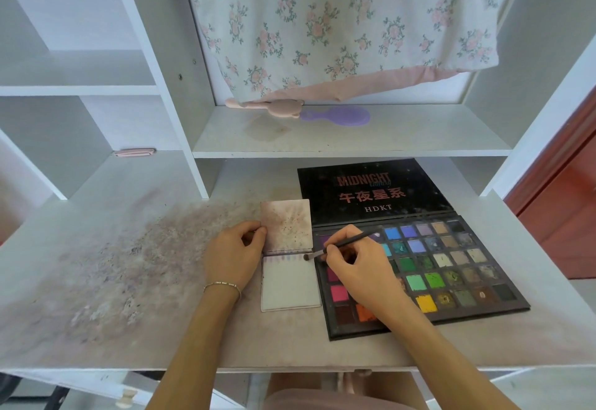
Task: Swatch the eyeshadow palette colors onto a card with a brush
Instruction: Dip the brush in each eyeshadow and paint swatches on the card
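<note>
**Brush at the end of the swatch row, palette under the wrist**

The right hand (350, 264) pinches the brush (342, 243) low on its dark handle, fingers (332, 253) curled tight round it, and the bristle tip touches the card (288, 283) at the right end of a faint row of pale swatches along its top edge. The card looks like the lower leaf of a small flip pad; the upper leaf (286, 224), already smudged with pigment, lies folded back above it. The left hand (233, 253) pins the pad from the left, its fingers bent over the fold and holding the stained leaf's edge.

The eyeshadow palette (429, 267) lies open on the surface (135, 264) just to the right of the card, its black lid (371, 190) flat behind it. Blues, greens, pinks, a yellow all show, with several pans clearly dug into.

Now the risks. The right forearm and wrist lie straight across the palette's left columns, so a low drag could pick up pink or orange powder and carry it onto the white card. The row has run nearly to the card's right edge, so another stroke there may slip off onto the palette frame. Too firm a press would probably blur this mark into its neighbour. If the left hand eases off, the pad could slide, and the surface to the left is thick with loose powder that would dirty it.
</note>
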A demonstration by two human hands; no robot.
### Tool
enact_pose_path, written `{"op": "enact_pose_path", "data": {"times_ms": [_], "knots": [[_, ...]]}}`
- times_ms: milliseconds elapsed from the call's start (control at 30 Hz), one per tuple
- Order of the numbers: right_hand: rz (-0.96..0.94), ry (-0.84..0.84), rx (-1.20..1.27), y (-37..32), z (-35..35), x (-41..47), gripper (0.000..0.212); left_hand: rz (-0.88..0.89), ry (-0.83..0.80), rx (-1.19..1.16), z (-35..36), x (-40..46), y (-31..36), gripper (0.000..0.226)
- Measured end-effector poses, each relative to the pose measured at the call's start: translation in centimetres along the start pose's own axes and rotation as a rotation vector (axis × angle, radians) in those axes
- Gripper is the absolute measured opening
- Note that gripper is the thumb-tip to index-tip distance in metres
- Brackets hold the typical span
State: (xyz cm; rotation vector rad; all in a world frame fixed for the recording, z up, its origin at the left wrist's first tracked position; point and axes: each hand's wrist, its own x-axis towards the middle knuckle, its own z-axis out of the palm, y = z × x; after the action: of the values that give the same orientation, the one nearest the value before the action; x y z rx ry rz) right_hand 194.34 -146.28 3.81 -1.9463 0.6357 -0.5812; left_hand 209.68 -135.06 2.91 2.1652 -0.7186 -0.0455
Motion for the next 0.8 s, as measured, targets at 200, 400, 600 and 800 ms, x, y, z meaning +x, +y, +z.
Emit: {"op": "enact_pose_path", "data": {"times_ms": [200,400,600,800], "knots": [[-0.006,-0.003,-0.008,0.0,-0.01,-0.02,0.015,-0.001,0.0,0.006,0.07,0.04,-0.03,0.015],[-0.002,-0.001,0.008,0.02,-0.06,0.02,0.013,0.0,-0.003,0.005,0.06,0.05,-0.14,0.014],[-0.002,-0.007,-0.01,-0.06,-0.07,-0.08,0.015,-0.003,-0.005,0.0,0.11,0.1,-0.13,0.014],[-0.028,0.072,0.066,-0.24,-0.13,-0.06,0.018,0.003,-0.001,0.0,0.06,0.03,-0.13,0.014]]}}
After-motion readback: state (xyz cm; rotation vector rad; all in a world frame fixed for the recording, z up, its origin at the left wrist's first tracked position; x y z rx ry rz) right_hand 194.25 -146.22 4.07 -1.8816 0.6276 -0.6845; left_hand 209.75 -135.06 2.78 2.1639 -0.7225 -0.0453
